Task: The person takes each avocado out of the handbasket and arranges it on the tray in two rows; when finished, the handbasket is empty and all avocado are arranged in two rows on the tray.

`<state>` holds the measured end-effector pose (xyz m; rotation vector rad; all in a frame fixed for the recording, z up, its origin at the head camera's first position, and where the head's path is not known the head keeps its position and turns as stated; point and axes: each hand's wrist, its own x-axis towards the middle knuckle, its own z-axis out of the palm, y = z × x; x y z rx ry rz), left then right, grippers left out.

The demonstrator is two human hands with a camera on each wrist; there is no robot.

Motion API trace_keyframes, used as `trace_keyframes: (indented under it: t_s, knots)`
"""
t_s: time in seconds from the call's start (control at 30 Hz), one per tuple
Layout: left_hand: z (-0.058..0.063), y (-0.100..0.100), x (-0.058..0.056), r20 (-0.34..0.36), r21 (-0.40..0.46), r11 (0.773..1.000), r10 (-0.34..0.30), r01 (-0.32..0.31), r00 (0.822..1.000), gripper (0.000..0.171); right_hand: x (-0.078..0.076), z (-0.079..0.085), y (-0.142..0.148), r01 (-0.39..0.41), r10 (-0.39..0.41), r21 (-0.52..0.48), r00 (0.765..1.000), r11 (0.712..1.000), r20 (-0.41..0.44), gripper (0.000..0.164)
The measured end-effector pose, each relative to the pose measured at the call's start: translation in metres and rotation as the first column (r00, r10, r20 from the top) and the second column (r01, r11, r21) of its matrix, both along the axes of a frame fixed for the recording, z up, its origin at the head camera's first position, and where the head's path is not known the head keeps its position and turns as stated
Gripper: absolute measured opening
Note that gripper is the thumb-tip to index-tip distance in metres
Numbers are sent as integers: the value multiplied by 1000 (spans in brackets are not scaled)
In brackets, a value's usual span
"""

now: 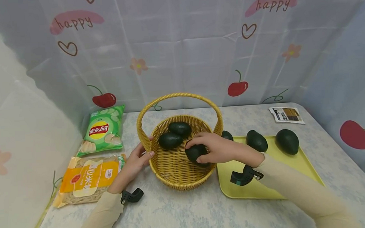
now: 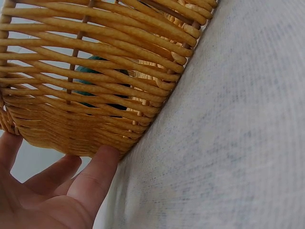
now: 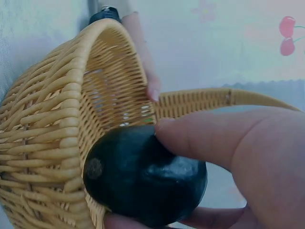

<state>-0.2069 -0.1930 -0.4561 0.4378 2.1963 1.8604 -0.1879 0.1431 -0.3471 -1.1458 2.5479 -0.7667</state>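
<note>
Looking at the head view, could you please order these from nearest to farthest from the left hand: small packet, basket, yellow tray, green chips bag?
1. The basket, touching the left hand.
2. The green chips bag, left of it.
3. The yellow tray, right of the basket.
4. The small packet, behind the tray, far right.

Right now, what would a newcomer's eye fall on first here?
Probably the wicker basket mid-table, its tall handle arching above two dark green fruits inside. The right hand grips a third fruit at its mouth, while the left hand touches its left side. Rightward, a yellow tray bears similar fruits.
</note>
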Motion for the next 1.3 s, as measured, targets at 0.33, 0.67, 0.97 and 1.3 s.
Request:
trace_keyframes:
  t_s: [0.33, 0.67, 0.97, 1.3]
  knots:
    - [-1, 0, 0, 7, -10, 1000, 7, -7, 1000, 63, 16, 14, 28, 10, -8, -84, 1000, 996, 24, 47]
    - [1, 1, 0, 6, -36, 999, 14, -14, 1000, 62, 40, 18, 70, 102, -85, -152, 990, 983, 112, 42]
    - [1, 0, 0, -9, -53, 998, 21, -22, 1000, 62, 60, 4, 99, 186, -168, -200, 980, 962, 105, 42]
    - [-1, 0, 0, -7, -56, 998, 20, -21, 1000, 62, 66, -35, 105, 210, -174, -248, 972, 946, 159, 44]
